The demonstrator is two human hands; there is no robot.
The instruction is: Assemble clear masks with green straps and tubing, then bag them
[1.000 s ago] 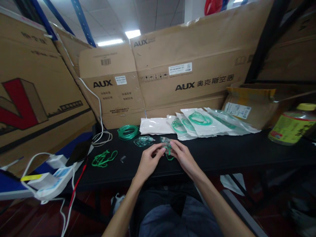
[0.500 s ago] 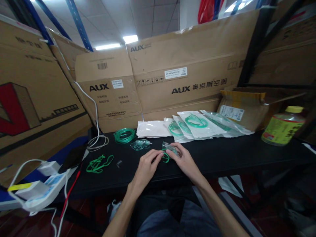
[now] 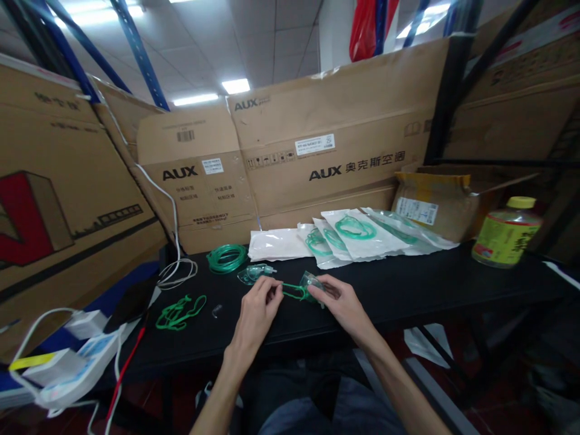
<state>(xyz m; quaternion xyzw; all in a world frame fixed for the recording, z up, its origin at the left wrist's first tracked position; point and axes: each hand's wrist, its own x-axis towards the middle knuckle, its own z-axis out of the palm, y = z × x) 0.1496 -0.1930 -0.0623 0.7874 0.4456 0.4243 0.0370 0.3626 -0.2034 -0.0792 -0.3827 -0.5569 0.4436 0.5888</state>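
My right hand [image 3: 336,300] grips a clear plastic oxygen mask [image 3: 310,283] above the black table. A green elastic strap [image 3: 293,291] runs from the mask to my left hand [image 3: 260,304], whose fingertips pinch its end. The strap is stretched out between the two hands. Just beyond my left hand lies a second clear mask [image 3: 255,273]. Further left are a bundle of loose green straps [image 3: 180,313] and a small clear plastic piece [image 3: 216,311], too small to name. A coil of green tubing [image 3: 226,258] rests behind them.
White packets with green tubing [image 3: 351,229] lie along the back, beside a plain white packet [image 3: 278,244]. An open cardboard box [image 3: 419,202] and a yellow-capped bottle [image 3: 507,232] stand at right. A power strip [image 3: 75,368] with cables sits at left. Large cartons [image 3: 326,145] wall the back.
My left hand has moved left, away from the mask, drawing the green strap out with it. My right hand still holds the mask. The camera view has shifted slightly.
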